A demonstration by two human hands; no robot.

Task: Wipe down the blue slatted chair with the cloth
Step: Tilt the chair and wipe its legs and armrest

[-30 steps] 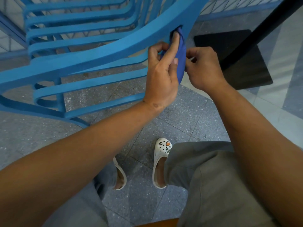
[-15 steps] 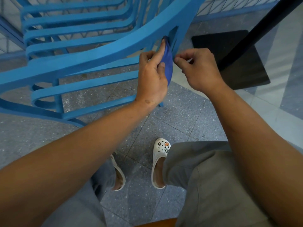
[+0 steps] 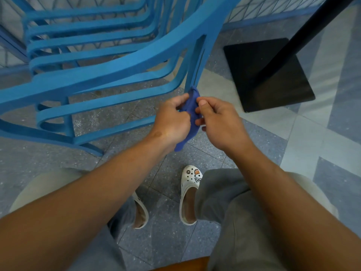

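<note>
The blue slatted chair (image 3: 109, 75) stood on the tiled floor (image 3: 195, 153), and down at its front leg the left hand (image 3: 172, 122) and right hand (image 3: 218, 122) both pinched the cloth (image 3: 192, 106), fingers curled, wrapped round that leg.

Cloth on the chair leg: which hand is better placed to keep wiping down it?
Probably left. The left hand grips the cloth with most of it in its grip, against the chair leg. The right hand only pinches its edge.
</note>
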